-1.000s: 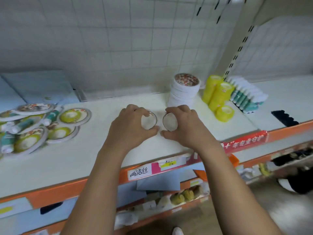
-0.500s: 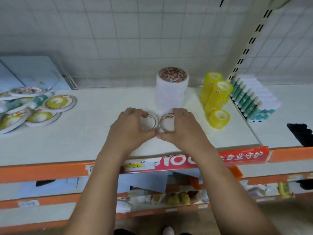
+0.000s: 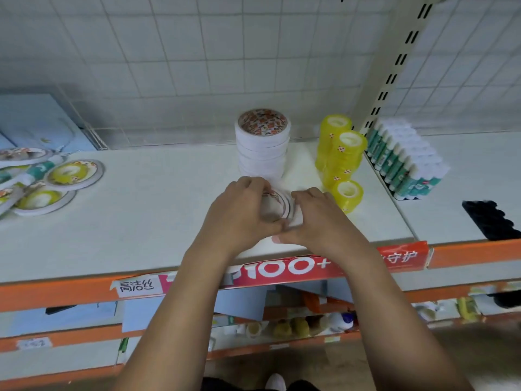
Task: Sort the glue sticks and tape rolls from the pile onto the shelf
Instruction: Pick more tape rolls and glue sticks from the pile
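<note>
While our left hand [image 3: 242, 214] and right hand [image 3: 321, 222] gripped white tape rolls [image 3: 277, 203] at the shelf [image 3: 141, 221] front, we judged them light, stiff and best held by their rims.

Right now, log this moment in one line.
left hand, right hand: gripping white tape rolls | where: shelf front, before white stack

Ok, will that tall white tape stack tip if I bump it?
Probably: the white tape stack is tall, narrow, built of loose rolls, so a nudge may shear or topple it. Fallen rolls could roll along the flat shelf.
</note>
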The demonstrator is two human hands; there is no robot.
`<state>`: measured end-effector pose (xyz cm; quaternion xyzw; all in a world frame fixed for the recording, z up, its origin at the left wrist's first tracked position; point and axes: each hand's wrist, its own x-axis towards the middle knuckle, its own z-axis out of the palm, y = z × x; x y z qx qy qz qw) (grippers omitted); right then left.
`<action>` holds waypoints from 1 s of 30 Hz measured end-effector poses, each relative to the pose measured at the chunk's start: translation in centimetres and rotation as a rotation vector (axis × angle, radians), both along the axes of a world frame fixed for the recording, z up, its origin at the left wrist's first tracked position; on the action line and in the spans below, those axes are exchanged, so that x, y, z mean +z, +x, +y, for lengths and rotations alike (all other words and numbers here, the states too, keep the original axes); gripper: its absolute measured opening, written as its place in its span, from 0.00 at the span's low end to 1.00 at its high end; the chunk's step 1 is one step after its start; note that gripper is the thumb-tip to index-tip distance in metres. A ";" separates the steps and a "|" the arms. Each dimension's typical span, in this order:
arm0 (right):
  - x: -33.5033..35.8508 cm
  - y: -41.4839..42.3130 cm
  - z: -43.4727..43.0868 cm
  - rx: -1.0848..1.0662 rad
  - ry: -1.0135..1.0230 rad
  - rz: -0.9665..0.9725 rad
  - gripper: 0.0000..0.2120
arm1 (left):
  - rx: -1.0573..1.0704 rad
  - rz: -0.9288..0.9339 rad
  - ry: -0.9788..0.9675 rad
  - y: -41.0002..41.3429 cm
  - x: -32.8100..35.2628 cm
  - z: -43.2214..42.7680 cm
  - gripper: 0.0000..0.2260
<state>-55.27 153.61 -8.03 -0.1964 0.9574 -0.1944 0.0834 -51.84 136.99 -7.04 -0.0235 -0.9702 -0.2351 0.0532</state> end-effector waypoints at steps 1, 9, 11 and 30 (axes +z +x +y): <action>0.0 -0.1 0.1 0.001 0.003 0.000 0.34 | -0.005 -0.011 0.002 0.0 -0.3 0.2 0.28; 0.4 -0.3 0.0 0.046 0.035 0.019 0.29 | -0.003 -0.151 0.229 0.4 -0.4 -2.6 0.49; 0.5 -0.4 -0.1 0.042 0.032 -0.009 0.30 | 0.024 -0.186 0.188 0.8 -0.3 -3.8 0.40; 1.4 -1.0 -0.7 0.034 -0.028 -0.073 0.30 | 0.090 -0.145 0.121 0.3 -0.8 -2.4 0.31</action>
